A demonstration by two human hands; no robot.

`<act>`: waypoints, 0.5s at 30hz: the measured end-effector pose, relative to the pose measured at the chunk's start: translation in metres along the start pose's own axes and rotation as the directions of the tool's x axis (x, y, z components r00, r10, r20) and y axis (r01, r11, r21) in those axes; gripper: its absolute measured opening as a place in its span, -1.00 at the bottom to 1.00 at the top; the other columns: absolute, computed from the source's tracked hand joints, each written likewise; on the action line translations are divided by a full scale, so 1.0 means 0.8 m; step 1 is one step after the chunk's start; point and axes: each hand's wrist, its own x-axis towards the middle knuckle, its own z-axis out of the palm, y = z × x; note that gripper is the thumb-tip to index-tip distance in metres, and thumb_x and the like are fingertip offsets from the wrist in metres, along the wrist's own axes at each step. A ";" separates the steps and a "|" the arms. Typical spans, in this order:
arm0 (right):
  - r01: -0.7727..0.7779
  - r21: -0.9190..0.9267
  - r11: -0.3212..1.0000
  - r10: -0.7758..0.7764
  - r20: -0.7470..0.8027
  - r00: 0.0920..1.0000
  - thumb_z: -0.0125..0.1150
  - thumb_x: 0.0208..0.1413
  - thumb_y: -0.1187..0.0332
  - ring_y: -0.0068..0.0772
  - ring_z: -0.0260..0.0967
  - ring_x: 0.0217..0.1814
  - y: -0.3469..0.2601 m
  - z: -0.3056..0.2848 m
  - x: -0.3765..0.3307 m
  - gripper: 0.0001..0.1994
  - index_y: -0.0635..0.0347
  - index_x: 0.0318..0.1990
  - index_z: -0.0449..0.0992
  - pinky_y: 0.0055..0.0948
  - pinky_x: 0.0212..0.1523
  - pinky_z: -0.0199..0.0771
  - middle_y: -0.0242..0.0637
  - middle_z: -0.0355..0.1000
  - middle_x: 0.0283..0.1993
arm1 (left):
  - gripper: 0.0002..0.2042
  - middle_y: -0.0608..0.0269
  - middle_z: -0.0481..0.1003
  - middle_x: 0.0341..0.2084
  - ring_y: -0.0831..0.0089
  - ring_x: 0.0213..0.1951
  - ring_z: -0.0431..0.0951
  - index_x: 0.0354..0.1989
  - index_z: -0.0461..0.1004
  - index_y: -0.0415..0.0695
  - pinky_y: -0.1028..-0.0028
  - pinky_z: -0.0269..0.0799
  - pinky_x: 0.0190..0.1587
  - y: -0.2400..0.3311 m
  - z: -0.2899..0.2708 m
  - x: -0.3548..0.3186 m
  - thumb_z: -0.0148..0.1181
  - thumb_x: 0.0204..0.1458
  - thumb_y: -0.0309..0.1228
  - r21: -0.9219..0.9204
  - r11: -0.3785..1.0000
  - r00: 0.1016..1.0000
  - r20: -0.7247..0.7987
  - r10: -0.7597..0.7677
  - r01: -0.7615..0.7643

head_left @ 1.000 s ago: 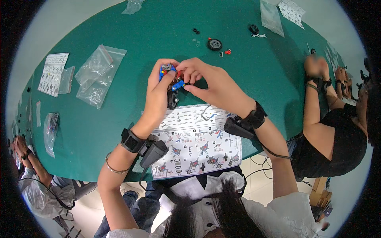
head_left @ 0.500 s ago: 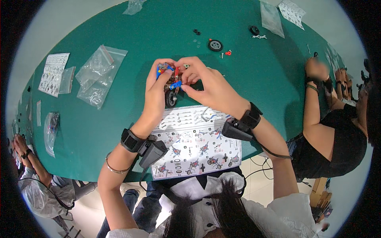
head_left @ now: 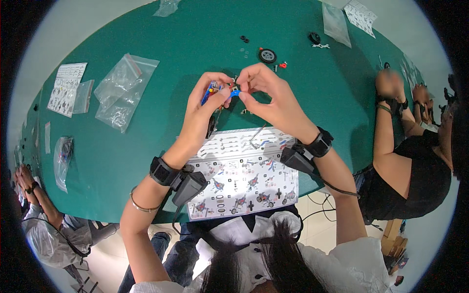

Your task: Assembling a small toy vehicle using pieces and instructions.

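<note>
A partly built toy motorcycle (head_left: pixel 211 92) with blue, red and dark parts is closed in my left hand (head_left: pixel 198 115), thumb across it. Its black wheel pokes out beneath that hand, mostly hidden. At the model's right side, the thumb and fingertips of my right hand (head_left: pixel 273 102) pinch a small curved blue piece (head_left: pixel 235 93). My left thumb tip lies close to this piece. Whether it is fixed to the model I cannot tell. Under both hands lies a printed instruction sheet (head_left: pixel 234 178) with assembly drawings, and an L-shaped hex key (head_left: pixel 256 138) rests on it.
Beyond my hands lie a loose wheel (head_left: pixel 267 55), a red piece (head_left: pixel 283 65), a black tyre (head_left: pixel 314 37) and a white wrench (head_left: pixel 321 46). Clear plastic bags (head_left: pixel 126 90) and another sheet (head_left: pixel 67 88) are at left. A co-worker's arm (head_left: pixel 384 124) rests at the right.
The model has turned in my left hand, so its wheel now shows less. My right hand has shifted slightly right and up, and the blue piece has moved up and to the right.
</note>
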 end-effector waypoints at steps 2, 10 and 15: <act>-0.051 0.034 0.998 0.050 0.030 0.998 0.22 0.11 0.52 -0.62 0.39 -0.26 0.003 -0.005 -0.001 -0.79 0.27 -0.10 0.41 -0.53 -0.16 0.46 -0.37 0.43 -0.29 | -0.82 0.33 0.44 -0.25 0.59 -0.22 0.40 -0.10 0.40 -0.17 0.56 0.32 -0.12 0.000 -0.002 0.000 0.15 0.14 -0.45 -0.007 1.000 0.999 0.036 -0.009 0.009; -0.256 0.106 0.961 0.241 0.136 0.961 0.26 0.18 0.38 -0.67 0.38 -0.29 0.007 -0.019 -0.002 -0.82 0.30 -0.17 0.51 -0.59 -0.22 0.45 -0.41 0.45 -0.32 | -0.84 0.39 0.38 -0.43 0.64 -0.38 0.39 -0.17 0.41 -0.20 0.62 0.28 -0.30 0.003 0.006 0.001 0.17 0.09 -0.49 0.046 0.999 0.999 -0.024 0.030 -0.029; -0.244 0.163 0.956 0.214 0.178 0.960 0.25 0.19 0.33 -0.71 0.34 -0.32 0.015 -0.018 -0.002 -0.81 0.28 -0.19 0.53 -0.64 -0.29 0.37 -0.47 0.44 -0.36 | -0.86 0.38 0.39 -0.43 0.64 -0.38 0.40 -0.19 0.41 -0.19 0.62 0.29 -0.30 0.003 0.005 0.002 0.17 0.09 -0.49 0.001 1.000 1.000 -0.021 0.012 -0.012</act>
